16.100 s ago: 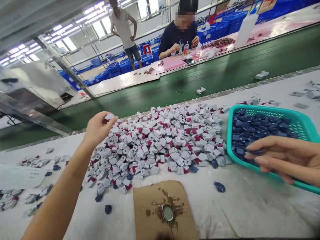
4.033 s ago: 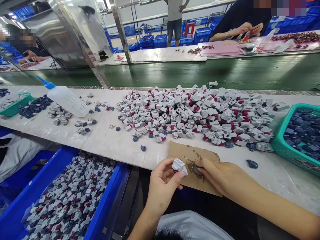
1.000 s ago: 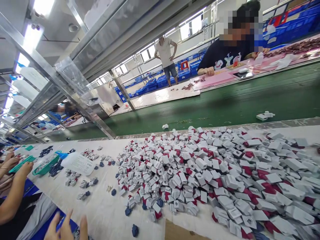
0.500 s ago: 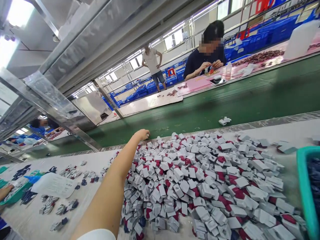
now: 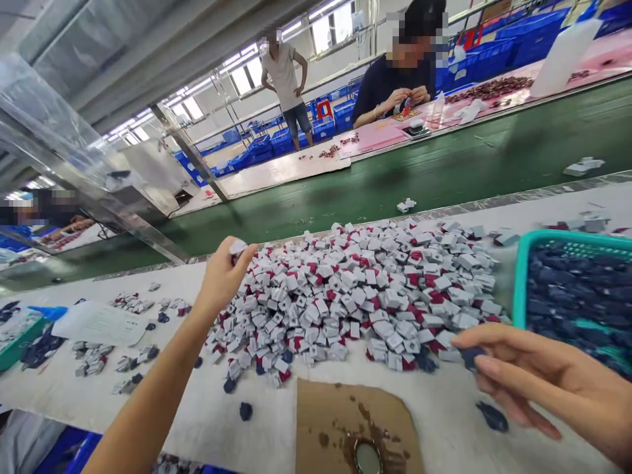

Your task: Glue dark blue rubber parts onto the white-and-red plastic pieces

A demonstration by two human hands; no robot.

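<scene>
My left hand [image 5: 222, 273] is raised at the left edge of a big pile of small light grey and maroon plastic parts [image 5: 326, 296]. It pinches a small light grey plastic part [image 5: 237, 247] between thumb and fingers. At the right, my right hand [image 5: 553, 382] grips a small dark blue plastic part [image 5: 471, 357] between thumb and forefinger, its other fingers loosely bent. Another dark blue part lies on the table just below that hand. Beside it stands a teal basket [image 5: 521, 283] filled with dark blue parts.
Brown cardboard [image 5: 320, 421] with wet stains and a small round dish [image 5: 368, 457] lies in front. A white bottle with a blue nozzle [image 5: 99, 322] lies left among small part clusters. Beyond the pile runs a green conveyor belt [image 5: 296, 207] bearing a few parts; a co-worker [image 5: 380, 89] sits across.
My left hand has drawn back from the belt's edge toward me, now showing a grey part. My right hand has come into view with a dark blue part. The view has tilted down and right.
</scene>
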